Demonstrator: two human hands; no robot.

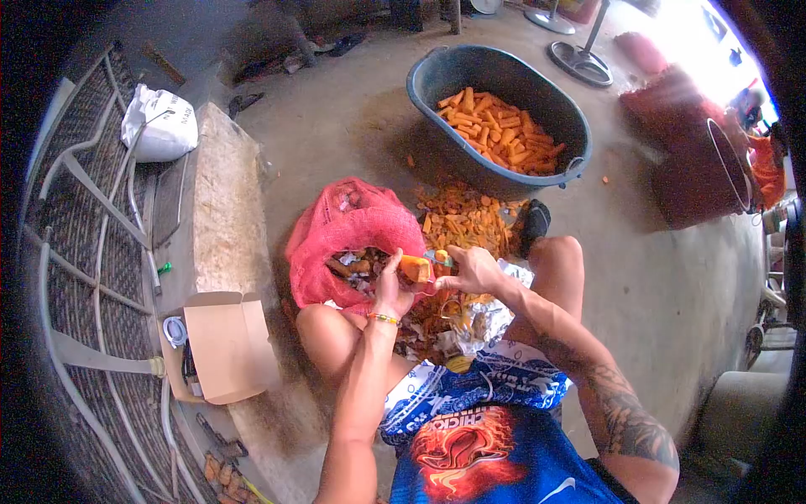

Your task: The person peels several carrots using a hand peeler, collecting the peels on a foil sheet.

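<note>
An orange carrot piece is in my left hand, its fingers wrapped round it. Close beside it on the right, my right hand is closed on a small tool with a greenish part, probably a peeler; its shape is partly hidden. Both hands are above my lap, at the right edge of an open red mesh sack that holds unpeeled roots and scraps. Orange peelings lie on the floor beyond my hands. Crumpled silvery wrapping sits between my legs.
A dark oval tub of peeled carrots stands ahead. To the left are a concrete ledge, an open cardboard box, a white sack and a metal frame. A dark red barrel lies at the right.
</note>
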